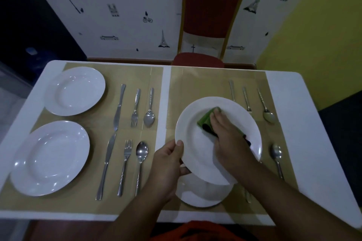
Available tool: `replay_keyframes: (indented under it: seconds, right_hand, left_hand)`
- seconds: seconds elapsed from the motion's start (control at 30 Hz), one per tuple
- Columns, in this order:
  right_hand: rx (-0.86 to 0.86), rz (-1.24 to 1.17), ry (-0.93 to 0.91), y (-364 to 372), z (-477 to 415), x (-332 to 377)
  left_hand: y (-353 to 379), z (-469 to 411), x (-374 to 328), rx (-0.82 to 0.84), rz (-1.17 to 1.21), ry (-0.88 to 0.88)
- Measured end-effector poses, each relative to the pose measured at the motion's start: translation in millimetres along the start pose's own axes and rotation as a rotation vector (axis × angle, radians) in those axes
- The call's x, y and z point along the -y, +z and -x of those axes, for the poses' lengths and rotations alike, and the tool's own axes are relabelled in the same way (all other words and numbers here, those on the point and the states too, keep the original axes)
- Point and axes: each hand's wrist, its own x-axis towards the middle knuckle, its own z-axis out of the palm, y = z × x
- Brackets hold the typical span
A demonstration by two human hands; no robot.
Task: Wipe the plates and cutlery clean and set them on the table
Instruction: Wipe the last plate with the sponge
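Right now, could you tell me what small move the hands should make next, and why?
Probably sweep the green cloth across the left side of the held plate: the right hand presses the cloth on its middle and far part, while the left hand grips the near rim, holding it above another plate.

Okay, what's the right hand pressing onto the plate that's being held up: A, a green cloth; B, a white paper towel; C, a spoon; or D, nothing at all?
A: the right hand lies flat on a green cloth, pressing it against the plate, which the left hand grips by its rim.
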Motion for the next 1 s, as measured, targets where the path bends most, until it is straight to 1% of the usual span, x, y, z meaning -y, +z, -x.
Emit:
replay_keyframes:
  seconds: [0.07,0.13,0.23,0.33,0.4,0.47,0.5,0.57,0.63,0.73,0.83,0.9,1.0]
  right_hand:
    - [-0.052,-0.103,0.014,4.7,-5.0,10.3]
    - [-0.018,-0.155,-0.092,10.8,-1.1,19.2]
    - [0.130,-0.076,-0.302,14.8,18.4,14.5]
    - [0.179,0.004,-0.387,7.8,31.0,-4.4]
    - [0.120,0.005,-0.334,5.2,29.8,-8.0]
    - [0.017,-0.060,-0.220,6.2,24.3,0.2]
    - [-0.008,-0.094,-0.185,7.8,22.2,5.9]
    - [0.033,-0.124,-0.215,11.8,24.4,14.8]
    - [0.138,-0.122,-0.308,15.3,36.2,13.8]
    - [0.229,-0.045,-0.394,8.0,52.2,-9.4]
    - [0.257,0.042,-0.332,-6.4,51.9,-37.9]
    - [0.234,0.104,-0.257,-12.8,49.9,-51.1]
    - [0.225,0.212,-0.166,-10.8,52.1,-52.3]
  left_hand:
    - [4.3,2.7,-2.4,0.026,-0.018,0.024]
    - [6.0,2.6,-9.1,0.040,-0.012,0.044]
    - [1.9,0.8,-15.7,0.033,0.038,0.038]
    - [0.1,3.8,-13.3,0.027,0.104,-0.003]
    - [3.6,7.7,-6.6,0.034,0.093,-0.007]
    - [9.6,10.6,-2.7,0.058,0.052,0.005]
    - [12.0,11.0,-2.4,0.065,0.045,0.010]
    - [13.3,9.6,-5.1,0.049,0.073,0.008]
    - [10.5,6.8,-10.3,0.011,0.135,-0.003]
    - [6.1,4.2,-8.7,-0.058,0.194,-0.023]
    - [4.1,7.0,1.1,-0.113,0.177,-0.062]
    - [2.7,8.7,5.9,-0.123,0.170,-0.073]
    - [1.9,9.9,5.5,-0.124,0.146,-0.073]
